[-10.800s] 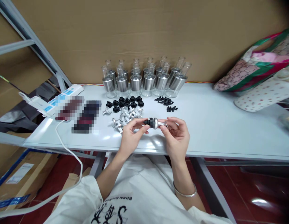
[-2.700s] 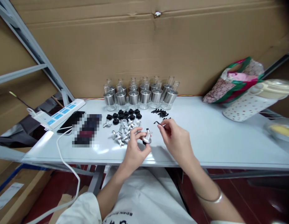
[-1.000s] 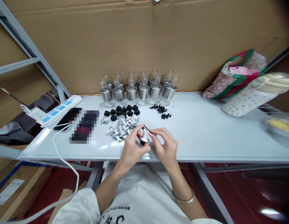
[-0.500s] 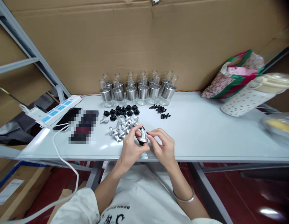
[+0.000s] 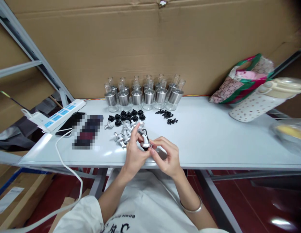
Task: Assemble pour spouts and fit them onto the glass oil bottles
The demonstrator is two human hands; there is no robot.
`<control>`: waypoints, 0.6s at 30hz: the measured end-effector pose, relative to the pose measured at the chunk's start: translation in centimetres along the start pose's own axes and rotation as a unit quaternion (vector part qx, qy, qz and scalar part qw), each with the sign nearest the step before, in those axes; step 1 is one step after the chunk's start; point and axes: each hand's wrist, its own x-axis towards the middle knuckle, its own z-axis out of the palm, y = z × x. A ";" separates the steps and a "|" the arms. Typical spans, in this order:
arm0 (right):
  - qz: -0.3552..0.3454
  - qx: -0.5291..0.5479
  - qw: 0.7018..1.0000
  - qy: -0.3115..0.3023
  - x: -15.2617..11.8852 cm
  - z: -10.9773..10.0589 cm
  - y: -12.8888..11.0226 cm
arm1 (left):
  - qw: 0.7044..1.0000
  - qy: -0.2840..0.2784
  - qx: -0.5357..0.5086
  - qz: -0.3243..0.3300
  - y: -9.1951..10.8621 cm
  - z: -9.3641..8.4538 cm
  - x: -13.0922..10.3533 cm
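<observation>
Left of the silver spout [image 5: 146, 141], loose silver parts [image 5: 126, 130] are partly hiding behind the left hand [image 5: 136, 154], whose fingers are holding that spout over the table [image 5: 213, 139]. Right of it, the right hand [image 5: 168, 158] is curling its fingers close; I can't tell whether they're gripping.

I see a patterned bag [image 5: 242, 82] behind a dotted jug [image 5: 256, 103] at the frame's right, a power strip [image 5: 64, 114] and phone [image 5: 71, 123] at left.

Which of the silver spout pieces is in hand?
The silver spout piece gripped by the left hand, with the right hand at its rim. Black parts show above and below; the other silver pieces lie on the table.
</observation>
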 end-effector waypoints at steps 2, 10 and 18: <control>0.001 0.009 1.000 -0.004 0.1 0.0 0.0 | 1.000 0.007 0.009 0.003 0.0 -0.1 0.1; 0.015 0.034 0.999 0.027 0.1 -0.2 0.2 | 1.000 0.013 0.000 0.009 0.1 0.1 -0.1; 0.044 -0.014 0.996 0.076 0.1 0.3 0.6 | 1.000 0.011 -0.007 0.020 0.0 0.1 -0.1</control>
